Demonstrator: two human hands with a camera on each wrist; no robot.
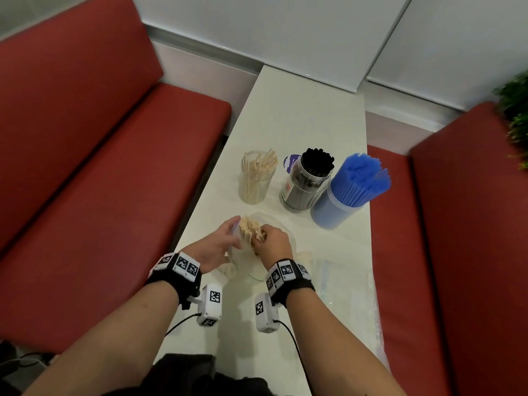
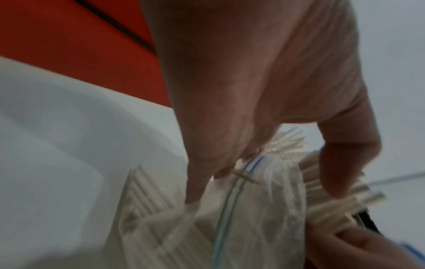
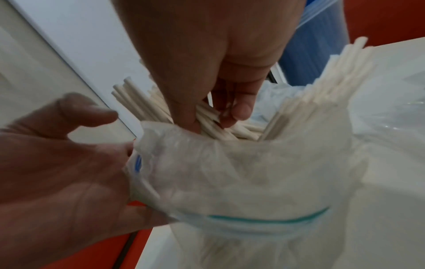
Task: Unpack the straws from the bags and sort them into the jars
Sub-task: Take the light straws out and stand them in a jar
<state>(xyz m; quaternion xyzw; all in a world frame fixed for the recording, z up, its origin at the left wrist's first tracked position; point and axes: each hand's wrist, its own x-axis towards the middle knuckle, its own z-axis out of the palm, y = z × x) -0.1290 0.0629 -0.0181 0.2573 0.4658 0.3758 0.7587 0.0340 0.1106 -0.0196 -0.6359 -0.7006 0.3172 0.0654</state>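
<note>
Both hands work a zip bag (image 1: 233,252) of cream straws (image 1: 249,225): left hand (image 1: 220,241) grips its mouth, right hand (image 1: 273,242) pinches a bundle, best lifted straight toward the 12 o'clock jar (image 1: 255,181).

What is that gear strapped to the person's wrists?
Both forearms are bare, with no sleeves or gloves. Each wrist wears a black band ringed with white blocks printed with black square codes. A white box-shaped camera unit hangs inside the left wrist, another inside the right, both marked with the same codes, each trailing a black cable.
</note>
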